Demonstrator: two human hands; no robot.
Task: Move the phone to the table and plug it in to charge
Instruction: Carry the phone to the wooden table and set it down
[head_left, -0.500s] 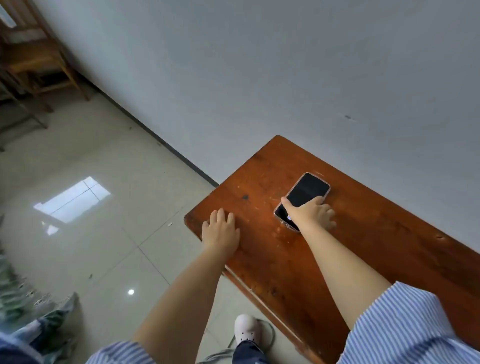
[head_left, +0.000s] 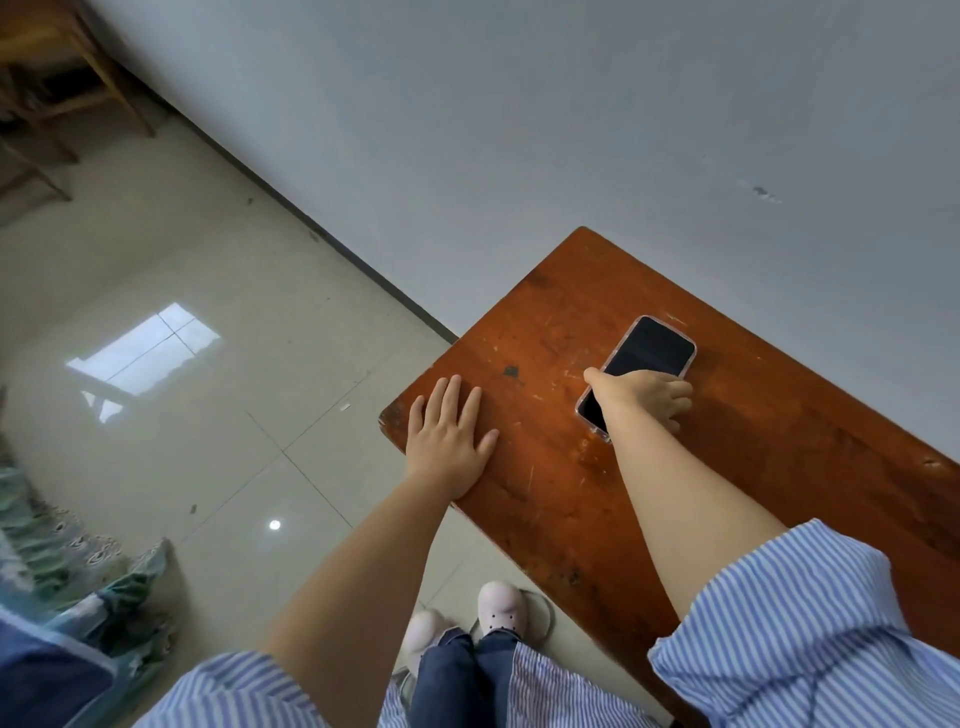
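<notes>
My right hand (head_left: 641, 397) is draped across the middle of the phone (head_left: 639, 374), thumb on its left long edge, fingers curled over the right one. Can't tell whether I'm actually clamping the edges or just resting on the glass; the palm hides the contact. Left hand (head_left: 449, 441) is open, flat, palm down near the table's left end, holding nothing, just bracing.

Phone lies screen-up and dark on the wooden table (head_left: 753, 467), angled diagonally, near the wall side (head_left: 571, 130), well clear of the front edge. It sits in a clear, pinkish-rimmed case.

Handling, my estimate:
- light, rigid slab, one hand is enough
- glass face is slick and breakable; the case rim probably gives better friction
- best hold is across the two long edges, mid-length, where my hand already is
- leave the short ends free, since the charge port likely sits on one; can't see which
- tabletop is scratched and worn, so lift rather than slide

No cable, charger or socket is in view, only tiled floor (head_left: 208, 415) and my shoes (head_left: 501, 608) below.
</notes>
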